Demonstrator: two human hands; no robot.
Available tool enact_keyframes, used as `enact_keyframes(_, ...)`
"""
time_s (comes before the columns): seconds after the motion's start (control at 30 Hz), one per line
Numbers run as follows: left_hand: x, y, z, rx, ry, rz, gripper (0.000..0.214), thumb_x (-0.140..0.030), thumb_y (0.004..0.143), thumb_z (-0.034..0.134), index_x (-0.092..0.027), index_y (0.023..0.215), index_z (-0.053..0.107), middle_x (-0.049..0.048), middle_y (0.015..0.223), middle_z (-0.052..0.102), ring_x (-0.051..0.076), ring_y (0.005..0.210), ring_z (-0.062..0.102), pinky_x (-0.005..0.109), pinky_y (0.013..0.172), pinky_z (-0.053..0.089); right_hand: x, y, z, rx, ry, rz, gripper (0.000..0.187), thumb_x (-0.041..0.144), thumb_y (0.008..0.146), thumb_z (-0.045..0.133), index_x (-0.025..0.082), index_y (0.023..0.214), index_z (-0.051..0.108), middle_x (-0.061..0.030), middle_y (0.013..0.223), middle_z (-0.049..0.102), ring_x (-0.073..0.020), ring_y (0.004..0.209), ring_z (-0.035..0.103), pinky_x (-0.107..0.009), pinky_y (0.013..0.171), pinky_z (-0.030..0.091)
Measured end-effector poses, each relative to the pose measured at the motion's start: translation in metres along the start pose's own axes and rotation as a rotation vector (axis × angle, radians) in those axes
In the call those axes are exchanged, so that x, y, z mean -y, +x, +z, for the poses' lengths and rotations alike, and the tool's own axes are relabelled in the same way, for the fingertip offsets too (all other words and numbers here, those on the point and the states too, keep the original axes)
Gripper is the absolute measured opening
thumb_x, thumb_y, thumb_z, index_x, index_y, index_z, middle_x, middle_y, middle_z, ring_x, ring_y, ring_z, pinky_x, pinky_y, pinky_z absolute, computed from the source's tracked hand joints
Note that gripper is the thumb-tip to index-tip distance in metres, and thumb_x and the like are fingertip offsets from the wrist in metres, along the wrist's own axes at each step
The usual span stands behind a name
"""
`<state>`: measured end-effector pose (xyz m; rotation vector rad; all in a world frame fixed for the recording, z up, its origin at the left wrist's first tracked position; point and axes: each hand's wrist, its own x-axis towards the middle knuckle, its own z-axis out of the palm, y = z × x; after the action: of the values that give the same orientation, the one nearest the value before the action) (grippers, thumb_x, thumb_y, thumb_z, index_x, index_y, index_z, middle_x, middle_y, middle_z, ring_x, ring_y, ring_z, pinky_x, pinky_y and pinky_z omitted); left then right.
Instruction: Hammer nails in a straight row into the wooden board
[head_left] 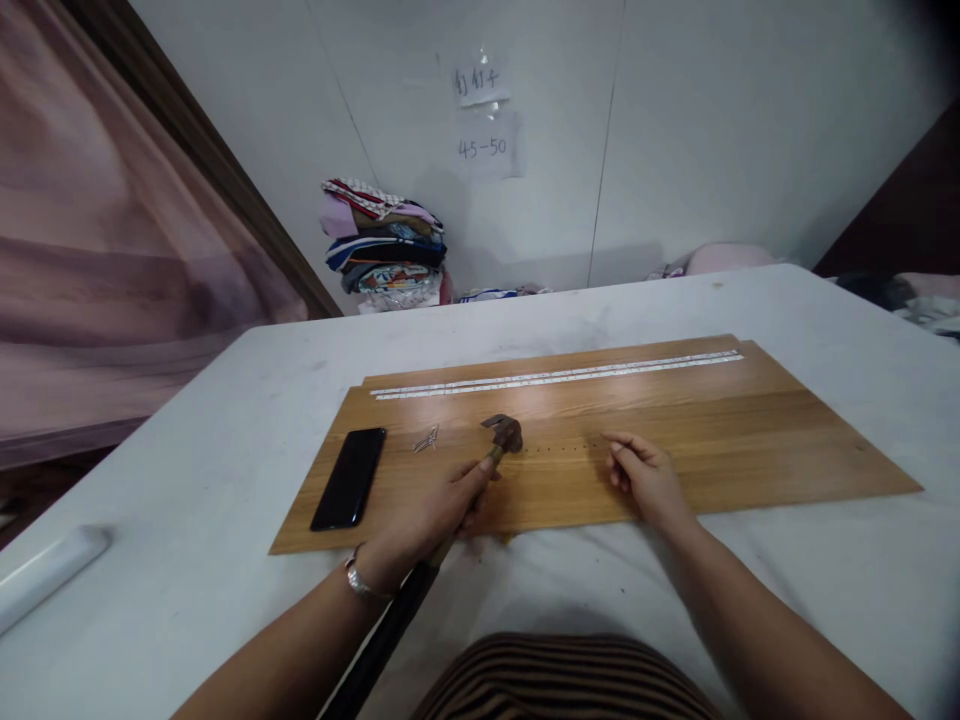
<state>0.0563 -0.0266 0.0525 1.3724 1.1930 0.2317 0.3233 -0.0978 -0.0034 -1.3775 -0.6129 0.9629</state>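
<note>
My left hand point(454, 502) is closed around the handle of a claw hammer point(508, 434), gripping it close to the head. The hammer's head hangs over a wooden board point(750, 430), beside the left end of a row of small dark dots point(562, 449); whether these are holes or nail heads is too small to tell. At the row's right end is my right hand point(651, 482), its fingers curled and the thumb near the index fingertip. Anything in that pinch is too small to make out. Several loose nails point(427, 439) lie in a small heap left of the hammer.
Two white strips with markings point(555, 377) run along the board's far side. A black phone point(349, 478) lies on its left end. The board rests on a white table point(195, 490), with a white roll point(56, 575) at the left edge. Folded clothes point(386, 245) are stacked behind.
</note>
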Motion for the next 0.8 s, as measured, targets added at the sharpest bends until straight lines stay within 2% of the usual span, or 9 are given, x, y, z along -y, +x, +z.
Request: enact_keyframes(0.8, 0.0003, -0.0015, -0.0002, -0.006, 0.024, 0.013, 0.068, -0.074, 0.082, 0.039, -0.012, 0.103, 0.059, -0.0047, 0.058, 0.042, 0.009, 0.046, 0.036, 0.023, 0.043, 0.027, -0.0004, -0.0005, -0.0002, 0.005, -0.034, -0.02, 0.037, 0.047, 0.065, 0.071, 0.018, 0.087, 0.069, 0.0035, 0.052, 0.057, -0.0088, 0.039, 0.045, -0.02, 0.037, 0.031)
